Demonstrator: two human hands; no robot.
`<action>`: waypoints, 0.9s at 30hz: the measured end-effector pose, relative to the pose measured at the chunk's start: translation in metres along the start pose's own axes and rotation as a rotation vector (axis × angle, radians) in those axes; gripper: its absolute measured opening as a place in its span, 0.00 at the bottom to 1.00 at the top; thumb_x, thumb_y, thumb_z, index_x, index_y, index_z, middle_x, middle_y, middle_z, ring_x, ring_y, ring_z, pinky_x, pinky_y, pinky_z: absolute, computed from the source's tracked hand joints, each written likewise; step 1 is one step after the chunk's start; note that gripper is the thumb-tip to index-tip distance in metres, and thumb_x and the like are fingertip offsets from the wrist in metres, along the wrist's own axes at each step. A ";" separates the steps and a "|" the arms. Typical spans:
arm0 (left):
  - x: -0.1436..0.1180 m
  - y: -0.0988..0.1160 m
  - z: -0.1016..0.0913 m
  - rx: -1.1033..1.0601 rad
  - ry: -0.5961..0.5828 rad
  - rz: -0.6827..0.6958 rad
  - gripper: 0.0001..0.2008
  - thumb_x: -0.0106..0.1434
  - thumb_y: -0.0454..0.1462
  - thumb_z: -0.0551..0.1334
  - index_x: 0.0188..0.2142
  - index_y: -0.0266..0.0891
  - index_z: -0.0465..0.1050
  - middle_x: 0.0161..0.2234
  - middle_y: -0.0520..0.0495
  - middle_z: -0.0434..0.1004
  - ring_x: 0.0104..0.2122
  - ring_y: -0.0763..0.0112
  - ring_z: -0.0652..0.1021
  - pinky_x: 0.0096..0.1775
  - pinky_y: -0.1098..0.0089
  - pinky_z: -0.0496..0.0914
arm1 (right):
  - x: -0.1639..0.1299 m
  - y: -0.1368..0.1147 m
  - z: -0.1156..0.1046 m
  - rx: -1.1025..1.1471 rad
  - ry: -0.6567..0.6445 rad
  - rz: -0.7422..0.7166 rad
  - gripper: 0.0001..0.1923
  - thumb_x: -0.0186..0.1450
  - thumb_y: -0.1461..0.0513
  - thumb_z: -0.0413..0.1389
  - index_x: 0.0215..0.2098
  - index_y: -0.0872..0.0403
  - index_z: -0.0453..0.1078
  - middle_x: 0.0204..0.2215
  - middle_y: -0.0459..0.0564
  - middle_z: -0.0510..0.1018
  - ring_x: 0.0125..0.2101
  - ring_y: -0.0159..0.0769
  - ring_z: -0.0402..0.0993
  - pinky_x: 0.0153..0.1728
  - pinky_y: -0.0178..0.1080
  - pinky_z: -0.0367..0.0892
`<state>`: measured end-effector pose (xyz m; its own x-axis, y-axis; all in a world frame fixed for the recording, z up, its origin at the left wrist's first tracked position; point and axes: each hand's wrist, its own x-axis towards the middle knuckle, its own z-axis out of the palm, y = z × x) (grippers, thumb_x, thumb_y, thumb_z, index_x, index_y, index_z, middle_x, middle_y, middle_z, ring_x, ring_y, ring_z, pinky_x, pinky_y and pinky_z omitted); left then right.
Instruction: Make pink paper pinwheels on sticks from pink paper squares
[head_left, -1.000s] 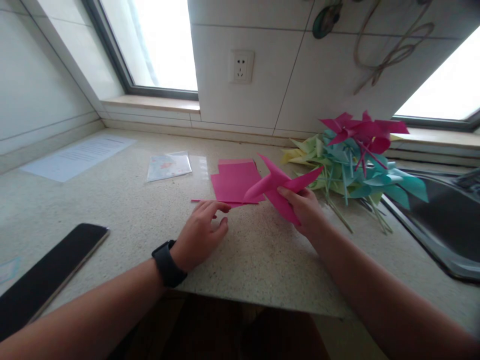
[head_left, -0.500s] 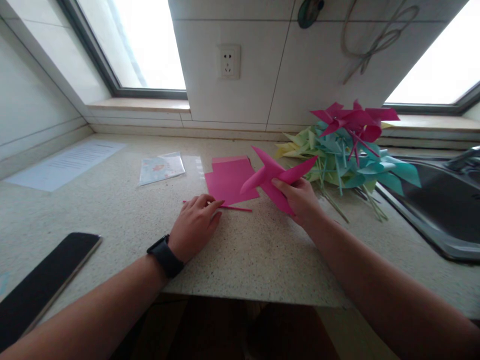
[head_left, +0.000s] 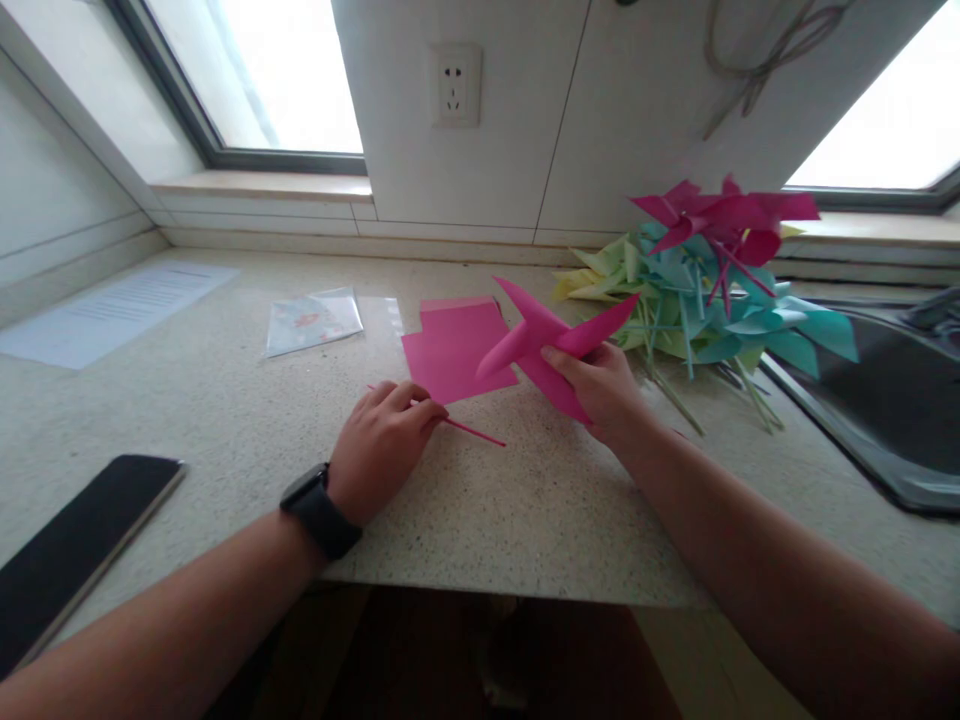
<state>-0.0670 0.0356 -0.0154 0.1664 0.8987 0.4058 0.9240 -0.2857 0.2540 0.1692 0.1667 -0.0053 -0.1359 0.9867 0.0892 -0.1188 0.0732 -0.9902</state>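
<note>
At the bottom centre of the frame we see the front edge of a pale speckled countertop (head_left: pixel 450 540). A flat black device with rounded corners (head_left: pixel 82 550) lies at the lower left, cut off by the frame. A black smartwatch (head_left: pixel 322 512) encircles the left wrist. Just left of centre, the left hand (head_left: pixel 388 435) is closed on a thin pink stick (head_left: pixel 478 433), which slants down toward the right, one end showing beyond the fingers on each side. Right of centre, the right hand (head_left: pixel 600 385) is clamped on a pink paper pinwheel (head_left: pixel 534 345), the thumb on top; its other fingers are mostly hidden. We find the pinwheel near the middle of the frame, overlapping in our view some flat pink paper sheets (head_left: pixel 454 350) on the counter. At right lies a steel sink (head_left: pixel 892 400); beside it is a heap of yellow-green pinwheels (head_left: pixel 611 270), light-blue pinwheels (head_left: pixel 787 330) and, uppermost, darker pink pinwheels (head_left: pixel 724 215). Left of the sheets we note a clear plastic packet (head_left: pixel 313 322) and, farther left, a printed page (head_left: pixel 112 312). On the tiled wall behind, we see a power socket (head_left: pixel 454 88) at upper centre and a looped cord (head_left: pixel 780 60) at upper right, between two bright windows (head_left: pixel 277 70).
</note>
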 end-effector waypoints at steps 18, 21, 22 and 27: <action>-0.003 0.020 -0.018 -0.303 -0.355 0.530 0.10 0.67 0.34 0.58 0.43 0.42 0.78 0.39 0.43 0.78 0.40 0.61 0.75 0.45 0.60 0.70 | 0.001 0.002 -0.002 -0.042 -0.012 -0.042 0.11 0.53 0.56 0.69 0.31 0.52 0.76 0.26 0.45 0.78 0.25 0.35 0.73 0.28 0.39 0.68; -0.003 0.020 -0.018 -0.310 -0.341 0.497 0.09 0.68 0.36 0.58 0.39 0.41 0.78 0.34 0.44 0.78 0.37 0.62 0.74 0.42 0.62 0.70 | 0.001 0.002 -0.002 -0.042 -0.013 -0.049 0.11 0.53 0.56 0.69 0.30 0.52 0.77 0.25 0.44 0.78 0.24 0.34 0.72 0.27 0.38 0.68; -0.004 0.020 -0.017 -0.318 -0.326 0.472 0.09 0.69 0.37 0.58 0.38 0.40 0.78 0.33 0.45 0.78 0.36 0.63 0.74 0.40 0.63 0.69 | 0.001 0.002 -0.002 -0.042 -0.012 -0.051 0.10 0.53 0.56 0.69 0.30 0.52 0.77 0.25 0.44 0.77 0.24 0.33 0.71 0.28 0.38 0.68; -0.009 0.028 -0.010 -0.275 -0.234 0.183 0.14 0.70 0.47 0.60 0.41 0.39 0.77 0.35 0.44 0.78 0.35 0.64 0.75 0.37 0.64 0.70 | 0.000 0.001 0.001 -0.048 -0.015 -0.054 0.10 0.53 0.56 0.68 0.30 0.51 0.77 0.26 0.45 0.78 0.25 0.34 0.72 0.29 0.39 0.69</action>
<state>-0.0457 0.0166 -0.0031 0.4229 0.8670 0.2634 0.7506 -0.4981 0.4343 0.1680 0.1667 -0.0057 -0.1456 0.9788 0.1442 -0.0793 0.1337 -0.9878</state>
